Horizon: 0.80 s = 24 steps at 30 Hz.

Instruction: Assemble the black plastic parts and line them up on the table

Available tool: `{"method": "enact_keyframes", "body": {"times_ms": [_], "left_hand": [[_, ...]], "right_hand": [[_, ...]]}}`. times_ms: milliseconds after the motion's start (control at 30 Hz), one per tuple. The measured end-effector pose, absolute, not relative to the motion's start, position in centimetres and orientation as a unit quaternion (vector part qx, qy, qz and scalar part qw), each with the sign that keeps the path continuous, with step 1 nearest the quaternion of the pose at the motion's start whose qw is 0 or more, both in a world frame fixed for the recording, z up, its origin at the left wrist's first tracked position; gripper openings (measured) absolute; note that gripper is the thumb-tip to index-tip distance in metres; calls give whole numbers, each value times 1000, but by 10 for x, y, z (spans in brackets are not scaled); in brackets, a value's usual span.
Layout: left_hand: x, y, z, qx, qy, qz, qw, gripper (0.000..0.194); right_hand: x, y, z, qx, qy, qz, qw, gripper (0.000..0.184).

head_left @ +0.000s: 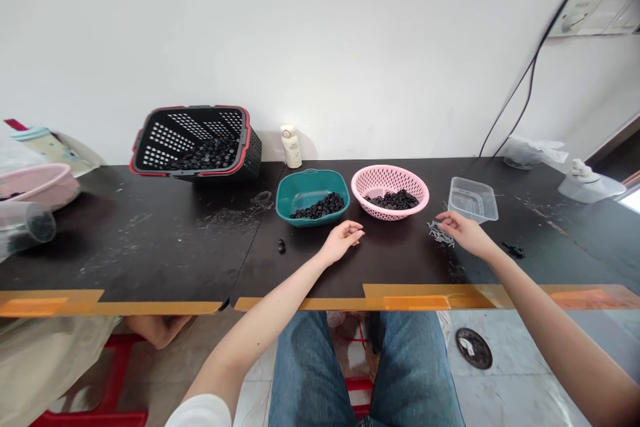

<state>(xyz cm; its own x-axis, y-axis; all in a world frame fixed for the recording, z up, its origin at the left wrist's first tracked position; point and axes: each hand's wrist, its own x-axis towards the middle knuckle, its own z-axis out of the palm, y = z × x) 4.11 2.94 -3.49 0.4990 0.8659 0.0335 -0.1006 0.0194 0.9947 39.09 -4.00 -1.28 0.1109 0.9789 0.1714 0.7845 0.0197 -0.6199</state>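
Dark tabletop (175, 247) ran across the middle of the frame, orange-brown tape along its near edge. Black perforated basket (254, 155), red-rimmed, stood upper left of centre, tilted, with black pieces inside. Pink perforated basket (390, 177), centre right, and teal basin (299, 183), centre, sat side by side; each held small black parts. Clear plastic tub (473, 196) was right of centre. Right hand (466, 232), just below the tub: fingertips close together at the pins, narrow grip; could not tell if one was pinched. Left hand (343, 240), below the basin: fingers bent, narrow gap; contents could not be told. Cream bottle (291, 148) stood behind the basin. Grey pins (441, 235) lay loosely piled by the right fingertips. Black discs (281, 246) lay below the basin's left side.
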Motion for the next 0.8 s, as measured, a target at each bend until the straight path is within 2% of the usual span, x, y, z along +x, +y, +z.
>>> {"method": "enact_keyframes", "body": {"times_ms": [100, 200, 333, 467, 633, 800], "left_hand": [[41, 27, -31, 566, 303, 389, 660, 33], [40, 26, -29, 541, 287, 391, 687, 36], [37, 26, -27, 507, 271, 382, 724, 41], [37, 24, -26, 479, 261, 389, 743, 38], [41, 26, -30, 523, 284, 459, 659, 36], [39, 26, -31, 620, 348, 504, 490, 27]], "right_hand": [[347, -49, 4, -623, -607, 302, 390, 39], [290, -54, 27, -576, -597, 361, 425, 35], [230, -42, 51, -495, -641, 278, 516, 22], [204, -13, 42, -443, -693, 179, 540, 15], [198, 4, 6, -437, -679, 242, 538, 14], [200, -6, 7, -448, -704, 222, 505, 7]]}}
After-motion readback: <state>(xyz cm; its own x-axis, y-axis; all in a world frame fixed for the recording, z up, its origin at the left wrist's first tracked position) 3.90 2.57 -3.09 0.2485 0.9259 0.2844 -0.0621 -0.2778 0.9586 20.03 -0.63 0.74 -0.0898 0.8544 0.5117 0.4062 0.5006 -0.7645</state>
